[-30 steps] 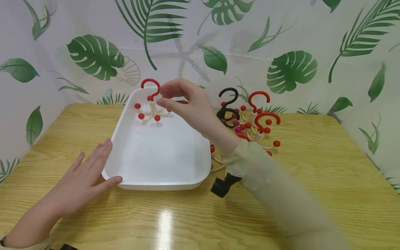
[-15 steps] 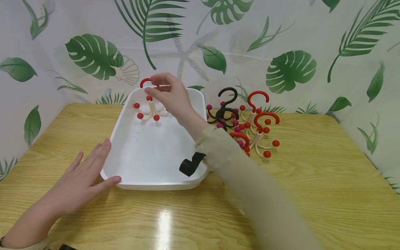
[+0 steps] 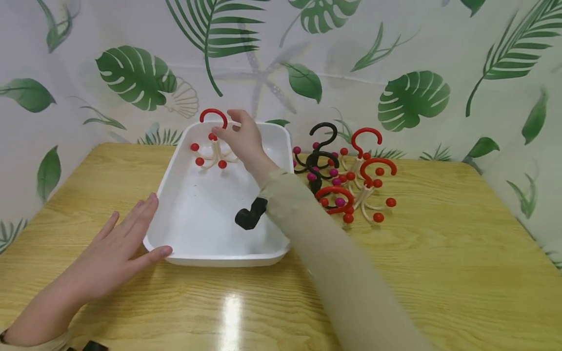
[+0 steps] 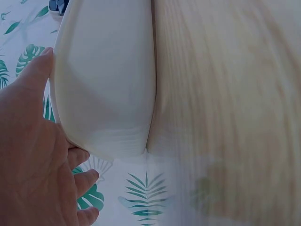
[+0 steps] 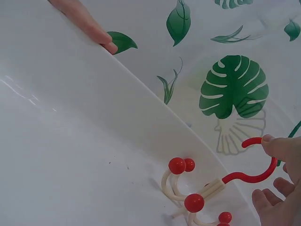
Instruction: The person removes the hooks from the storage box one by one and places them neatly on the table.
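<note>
A multi-arm hanger hook (image 3: 213, 114), with a red hook and several beige arms tipped with red balls, stands at the far left inside the white tray (image 3: 210, 256). My right hand (image 3: 247, 136) is at its red hook. In the right wrist view the thumb lies over the hook (image 5: 251, 179), while the other fingers (image 5: 265, 205) sit apart from it. Whether the thumb touches is unclear. My left hand (image 3: 118, 248) rests along the tray's near left corner, fingers straight and thumb on the rim. The left wrist view shows that hand (image 4: 40, 150) at the tray's side.
To the right of the tray, more hanger hooks are clustered on the wooden table (image 3: 439, 253). Some are black with pink balls (image 3: 322, 141), others beige with red hooks (image 3: 378, 168). A leaf-patterned wall covering (image 3: 351, 87) rises behind the table.
My right hand first moved left to the red hook in the tray, its fingers over it, then drew slightly back right, so the hook shows again. My left hand stayed on the tray.
</note>
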`<state>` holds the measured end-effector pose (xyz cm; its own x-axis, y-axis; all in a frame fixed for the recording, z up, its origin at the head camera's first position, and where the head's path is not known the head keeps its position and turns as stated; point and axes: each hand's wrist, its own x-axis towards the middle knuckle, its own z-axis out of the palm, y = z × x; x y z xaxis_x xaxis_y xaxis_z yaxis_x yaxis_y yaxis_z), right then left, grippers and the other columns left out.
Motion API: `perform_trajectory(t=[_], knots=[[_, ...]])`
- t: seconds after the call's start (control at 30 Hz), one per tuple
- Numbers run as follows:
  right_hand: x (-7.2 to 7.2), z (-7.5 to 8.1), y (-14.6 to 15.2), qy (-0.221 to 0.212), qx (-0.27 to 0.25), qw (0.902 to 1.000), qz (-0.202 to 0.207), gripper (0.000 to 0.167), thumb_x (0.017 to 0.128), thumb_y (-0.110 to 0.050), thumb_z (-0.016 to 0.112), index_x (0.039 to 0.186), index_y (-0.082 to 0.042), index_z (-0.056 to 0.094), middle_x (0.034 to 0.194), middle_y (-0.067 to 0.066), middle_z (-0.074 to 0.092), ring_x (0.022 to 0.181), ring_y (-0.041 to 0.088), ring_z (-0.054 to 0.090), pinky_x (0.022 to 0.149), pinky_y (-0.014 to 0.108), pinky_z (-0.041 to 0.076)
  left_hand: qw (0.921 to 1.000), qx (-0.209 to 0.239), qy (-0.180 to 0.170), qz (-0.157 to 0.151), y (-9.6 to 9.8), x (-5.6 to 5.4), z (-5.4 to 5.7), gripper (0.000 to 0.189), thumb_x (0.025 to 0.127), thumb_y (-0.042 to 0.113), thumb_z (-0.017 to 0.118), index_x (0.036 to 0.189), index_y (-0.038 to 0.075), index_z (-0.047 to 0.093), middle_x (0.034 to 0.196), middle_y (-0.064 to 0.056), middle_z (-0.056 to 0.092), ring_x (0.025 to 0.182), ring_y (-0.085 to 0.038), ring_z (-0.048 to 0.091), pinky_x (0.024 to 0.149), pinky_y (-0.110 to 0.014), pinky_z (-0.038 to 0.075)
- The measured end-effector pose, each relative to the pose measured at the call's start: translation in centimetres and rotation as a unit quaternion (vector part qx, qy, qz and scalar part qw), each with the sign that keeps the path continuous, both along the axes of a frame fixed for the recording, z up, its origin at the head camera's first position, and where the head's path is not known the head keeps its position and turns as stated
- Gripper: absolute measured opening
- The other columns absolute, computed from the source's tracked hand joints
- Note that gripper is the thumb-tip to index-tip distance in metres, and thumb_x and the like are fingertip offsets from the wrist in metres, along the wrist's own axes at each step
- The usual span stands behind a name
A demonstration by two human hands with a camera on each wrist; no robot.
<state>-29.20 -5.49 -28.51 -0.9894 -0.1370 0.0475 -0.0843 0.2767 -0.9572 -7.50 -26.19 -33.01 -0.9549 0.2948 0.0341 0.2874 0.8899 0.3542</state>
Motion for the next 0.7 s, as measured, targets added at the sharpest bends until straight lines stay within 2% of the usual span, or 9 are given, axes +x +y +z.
perform_trajectory(t=[0.17, 0.33, 0.5, 0.7], knots=[[-0.8, -0.7, -0.8, -0.017, -0.001, 0.9997, -0.016, 0.058, 0.088, -0.023, 0.07, 0.14, -0.019, 0.044, 0.141, -0.001, 0.046, 0.128, 0.02, 0.044, 0.094, 0.027, 0.047, 1.0, 0.003, 0.0, -0.001, -0.1, 0.0, 0.0, 0.091, 0.094, 0.052, 0.052, 0.154, 0.018, -0.007, 0.16, -0.002, -0.001, 0.145, -0.026, 0.002, 0.113, -0.049, -0.009], [-1.0, -0.8, -1.3, -0.012, 0.005, 0.9998, -0.017, 0.052, 0.09, -0.021, 0.068, 0.137, -0.017, 0.047, 0.133, -0.001, 0.052, 0.116, 0.016, 0.051, 0.088, 0.023, 0.05, 1.0, 0.001, -0.001, -0.006, -0.1, 0.0, 0.0, 0.091, 0.094, 0.052, 0.052, 0.153, 0.016, -0.008, 0.16, -0.003, -0.001, 0.145, -0.029, 0.003, 0.113, -0.05, -0.01], [-1.0, -0.7, -1.6, -0.013, 0.021, 0.9997, -0.009, 0.04, 0.092, -0.02, 0.065, 0.13, -0.015, 0.053, 0.119, -0.001, 0.056, 0.101, 0.013, 0.055, 0.08, 0.019, 0.051, 1.0, 0.006, -0.005, 0.0, -0.1, 0.0, 0.1, 0.09, 0.094, 0.052, 0.052, 0.154, 0.017, -0.007, 0.16, -0.003, 0.0, 0.145, -0.027, 0.003, 0.113, -0.049, -0.01], [-0.9, -0.6, -1.6, 0.005, 0.04, 0.9992, 0.003, 0.02, 0.097, -0.019, 0.058, 0.114, -0.009, 0.059, 0.104, 0.002, 0.059, 0.091, 0.015, 0.056, 0.077, 0.02, 0.048, 0.9999, 0.007, -0.009, -0.006, -0.1, 0.0, 0.2, 0.09, 0.095, 0.052, 0.051, 0.153, 0.015, -0.007, 0.16, -0.005, 0.0, 0.145, -0.028, 0.003, 0.113, -0.05, -0.011]])
